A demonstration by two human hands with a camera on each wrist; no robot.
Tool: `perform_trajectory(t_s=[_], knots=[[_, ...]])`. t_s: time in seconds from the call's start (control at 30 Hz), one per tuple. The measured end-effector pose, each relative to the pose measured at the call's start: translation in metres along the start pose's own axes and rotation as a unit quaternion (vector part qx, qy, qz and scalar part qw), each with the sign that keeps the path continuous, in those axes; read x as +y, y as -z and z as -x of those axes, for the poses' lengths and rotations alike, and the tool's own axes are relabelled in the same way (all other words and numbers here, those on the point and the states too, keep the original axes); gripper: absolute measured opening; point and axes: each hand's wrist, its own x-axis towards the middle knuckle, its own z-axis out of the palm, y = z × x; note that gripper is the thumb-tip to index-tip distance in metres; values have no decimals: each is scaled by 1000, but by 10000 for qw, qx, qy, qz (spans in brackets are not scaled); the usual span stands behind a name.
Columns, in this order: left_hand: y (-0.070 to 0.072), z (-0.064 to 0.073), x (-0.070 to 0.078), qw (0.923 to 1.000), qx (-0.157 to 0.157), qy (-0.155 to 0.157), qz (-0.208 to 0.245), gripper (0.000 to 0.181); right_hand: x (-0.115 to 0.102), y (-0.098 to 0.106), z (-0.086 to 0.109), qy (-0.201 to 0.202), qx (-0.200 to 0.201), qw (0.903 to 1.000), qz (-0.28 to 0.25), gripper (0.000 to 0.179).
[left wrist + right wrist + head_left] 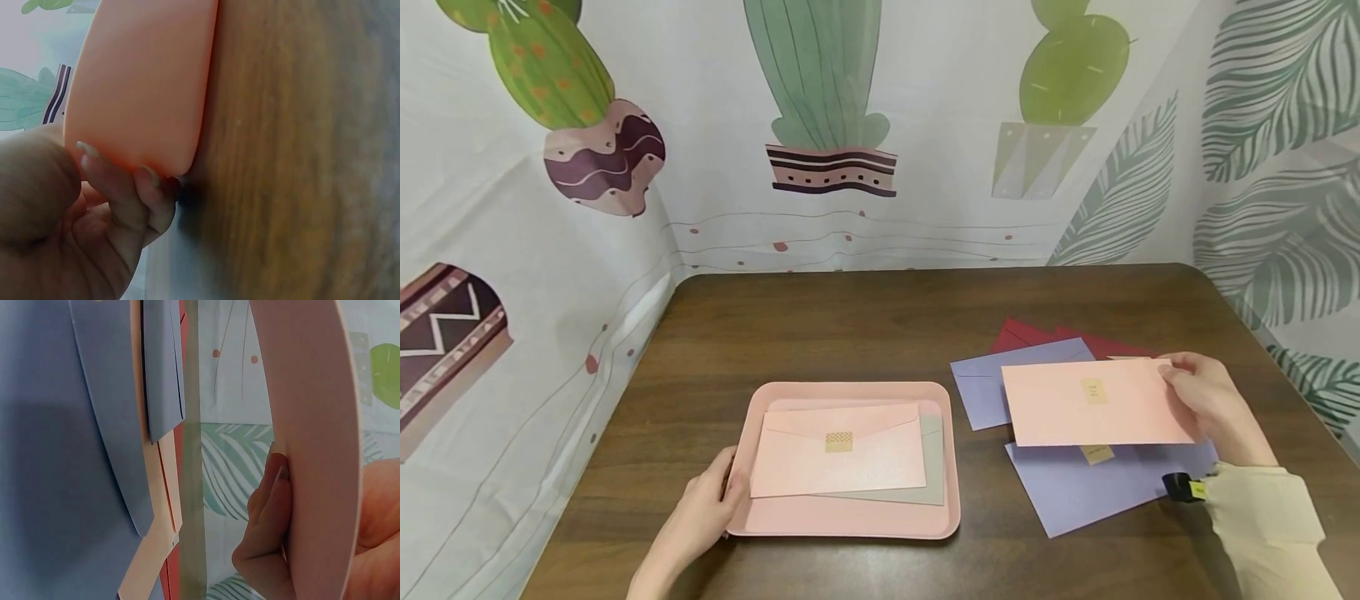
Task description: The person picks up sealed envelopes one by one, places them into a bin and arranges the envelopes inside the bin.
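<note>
On the left, my left hand [700, 504] grips the left rim of a pink tray [842, 523]. In the left wrist view the thumb is over the edge of the tray [140, 87] and the fingertips curl against its outer wall. Inside the tray, a pink envelope [880, 471] with a gold seal overlaps a grey envelope [934, 475]. My right hand [1213, 404] pinches another pink envelope [1052, 412] by its right end, thumb on the upper face. This envelope [319, 425] is held above the pile, its underside facing the right wrist camera.
Beneath the held envelope lie purple envelopes, one nearer [1060, 496] and one farther [981, 387], with red envelopes [1018, 335] behind them. In the right wrist view a pale pink envelope [147, 569] shows among the pile. Printed cloth [940, 167] hangs behind the brown table [820, 325].
</note>
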Motion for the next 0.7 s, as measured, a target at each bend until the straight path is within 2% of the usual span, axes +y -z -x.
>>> perform_trajectory(t_s=[0.17, 0.7], knots=[[0, 0, 0, 10000, 35, -22, -51, 28, 0, -2, 1, 152, 13, 9999, 18, 49], [-1, -1, -2, 9997, -106, 177, 99, 30, -5, -3, 2, 65, 72, 9999, -123, 52]])
